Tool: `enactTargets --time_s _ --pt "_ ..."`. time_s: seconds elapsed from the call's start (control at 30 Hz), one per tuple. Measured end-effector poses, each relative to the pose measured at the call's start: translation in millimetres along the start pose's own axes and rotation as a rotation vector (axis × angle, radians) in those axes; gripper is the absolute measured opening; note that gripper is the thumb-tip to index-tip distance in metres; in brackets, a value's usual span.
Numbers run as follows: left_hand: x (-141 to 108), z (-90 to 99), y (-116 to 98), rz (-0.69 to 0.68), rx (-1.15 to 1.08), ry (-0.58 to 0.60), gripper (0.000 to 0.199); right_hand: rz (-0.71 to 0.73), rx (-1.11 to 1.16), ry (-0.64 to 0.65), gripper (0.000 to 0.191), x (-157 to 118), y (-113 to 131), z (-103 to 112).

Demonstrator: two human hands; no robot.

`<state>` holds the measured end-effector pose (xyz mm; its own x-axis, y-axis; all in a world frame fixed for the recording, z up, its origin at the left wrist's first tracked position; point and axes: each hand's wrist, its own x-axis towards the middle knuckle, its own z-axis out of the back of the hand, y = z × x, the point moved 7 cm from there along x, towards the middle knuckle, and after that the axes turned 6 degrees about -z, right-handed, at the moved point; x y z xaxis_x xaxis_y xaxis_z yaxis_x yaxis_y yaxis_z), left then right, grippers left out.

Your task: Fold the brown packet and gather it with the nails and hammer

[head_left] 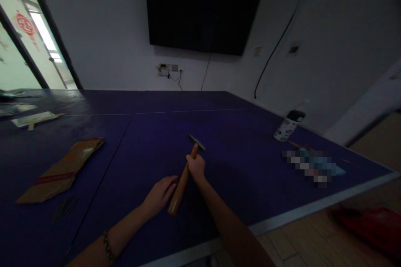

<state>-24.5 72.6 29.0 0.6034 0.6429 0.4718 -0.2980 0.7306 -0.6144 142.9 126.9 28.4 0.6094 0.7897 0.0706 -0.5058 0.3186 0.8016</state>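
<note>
A hammer [179, 196] with a wooden handle and a narrow metal head lies slantwise over the dark blue table [219, 125], its head pointing away from me. My right hand [196, 167] is closed around the handle just below the head. Beside the handle's lower half, on its left, is my left hand [161, 194] with its fingers curled together near the tabletop. Something dark and tiny shows at those fingertips, too small to name. I cannot tell whether the left fingers touch the handle.
Flattened cardboard [62, 169] lies at the left, with several thin dark rods [65, 207] in front of it. Papers [36, 119] are farther back. On the right stand a patterned bottle [285, 129] and a blurred-out item [313, 164]. The table's pale edge [282, 219] runs along the near right.
</note>
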Motion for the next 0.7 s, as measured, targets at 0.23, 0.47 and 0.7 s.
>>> enactTargets --time_s 0.23,0.47,0.7 --pt "-8.8 -31.4 29.9 0.391 -0.686 0.011 0.07 0.109 0.183 -0.019 0.012 -24.5 5.6 -2.4" --pt "-10.7 -49.3 14.6 0.427 -0.781 0.086 0.08 0.191 0.309 0.041 0.02 -37.9 8.9 1.9" --pt "-12.6 -47.6 0.9 0.404 -0.821 0.112 0.064 0.29 0.433 0.221 0.023 -42.5 17.1 -5.1"
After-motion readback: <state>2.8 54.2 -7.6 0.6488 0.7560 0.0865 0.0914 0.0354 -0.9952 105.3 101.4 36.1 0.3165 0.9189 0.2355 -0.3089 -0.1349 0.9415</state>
